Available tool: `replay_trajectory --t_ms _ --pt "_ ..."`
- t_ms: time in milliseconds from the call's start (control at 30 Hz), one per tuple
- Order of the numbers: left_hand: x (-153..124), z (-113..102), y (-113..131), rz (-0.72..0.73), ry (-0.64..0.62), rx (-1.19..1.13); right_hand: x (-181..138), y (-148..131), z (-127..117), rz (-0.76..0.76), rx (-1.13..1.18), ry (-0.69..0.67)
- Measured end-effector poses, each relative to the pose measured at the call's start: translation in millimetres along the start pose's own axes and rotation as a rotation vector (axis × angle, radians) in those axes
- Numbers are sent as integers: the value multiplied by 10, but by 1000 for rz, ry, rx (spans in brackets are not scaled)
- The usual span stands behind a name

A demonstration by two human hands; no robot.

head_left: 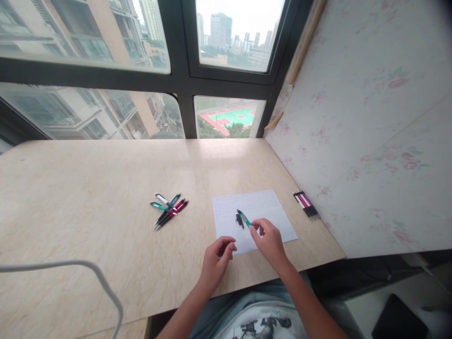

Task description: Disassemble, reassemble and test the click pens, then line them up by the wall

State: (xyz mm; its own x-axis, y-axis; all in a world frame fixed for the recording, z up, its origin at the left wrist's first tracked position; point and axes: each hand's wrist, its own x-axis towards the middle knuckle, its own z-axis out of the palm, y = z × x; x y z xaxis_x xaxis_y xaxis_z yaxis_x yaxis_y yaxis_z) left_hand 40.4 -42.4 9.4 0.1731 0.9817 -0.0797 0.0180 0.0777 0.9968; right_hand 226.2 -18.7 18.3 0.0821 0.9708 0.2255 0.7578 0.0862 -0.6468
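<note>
My right hand [267, 239] pinches a teal and black pen [245, 219] near its lower end, above the sheet of paper [257, 202]. Small black pen parts [239, 221], perhaps a cap and a barrel, lie on the paper just left of that pen; their exact kind is too small to tell. At the paper's lower left edge is my left hand [217, 258], fingers loosely curled, thumb and fingertips slightly apart, with nothing visible between them. Rows of faint handwriting cover the upper part of the sheet.
A loose, crossed pile of pens [168, 211] lies left of the paper. Several pens [306, 205] are lined up side by side near the papered wall [370, 141]. A grey cable [88, 265] arcs over the table's [88, 197] front left. Windows stand behind.
</note>
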Motion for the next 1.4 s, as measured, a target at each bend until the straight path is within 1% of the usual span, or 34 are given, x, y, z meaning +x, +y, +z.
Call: replay_trajectory --t_ms 67,167,233,300,367,433,467,533,567,700,867,1167,1300,1400 --pt "31 -7 -7 -42 22 -124 -74 -173 0 -66 111 -76" --pt "72 -45 -34 -74 59 -222 -191 -416 42 -168 118 -149" --pt "86 -74 -59 -88 81 -238 -237 -516 62 -212 108 -168" --pt "90 -92 -77 -107 87 -273 -238 -542 58 -237 120 -189" --pt "90 -92 -78 -130 82 -347 -188 -489 31 -250 146 -228" --pt "91 -80 -60 -157 87 -439 -92 -364 0 -245 152 -256" --pt "92 -72 -46 -172 98 -479 -34 -283 -11 -230 128 -242" --pt "97 -62 -19 -200 127 -528 88 -109 -17 -179 31 -182" --pt "100 -60 -9 -210 138 -541 144 -27 -12 -159 -26 -175" --pt "112 -67 -12 -254 144 -595 283 179 36 -147 -197 -214" --pt "120 -77 -34 -293 144 -671 302 225 105 -160 -255 -237" --pt "116 -74 -22 -291 130 -725 282 241 181 -139 -240 -199" --pt "121 -87 -33 -307 143 -760 262 259 167 -102 -146 -145" --pt "127 -94 -33 -332 157 -800 213 190 119 -55 23 -97"
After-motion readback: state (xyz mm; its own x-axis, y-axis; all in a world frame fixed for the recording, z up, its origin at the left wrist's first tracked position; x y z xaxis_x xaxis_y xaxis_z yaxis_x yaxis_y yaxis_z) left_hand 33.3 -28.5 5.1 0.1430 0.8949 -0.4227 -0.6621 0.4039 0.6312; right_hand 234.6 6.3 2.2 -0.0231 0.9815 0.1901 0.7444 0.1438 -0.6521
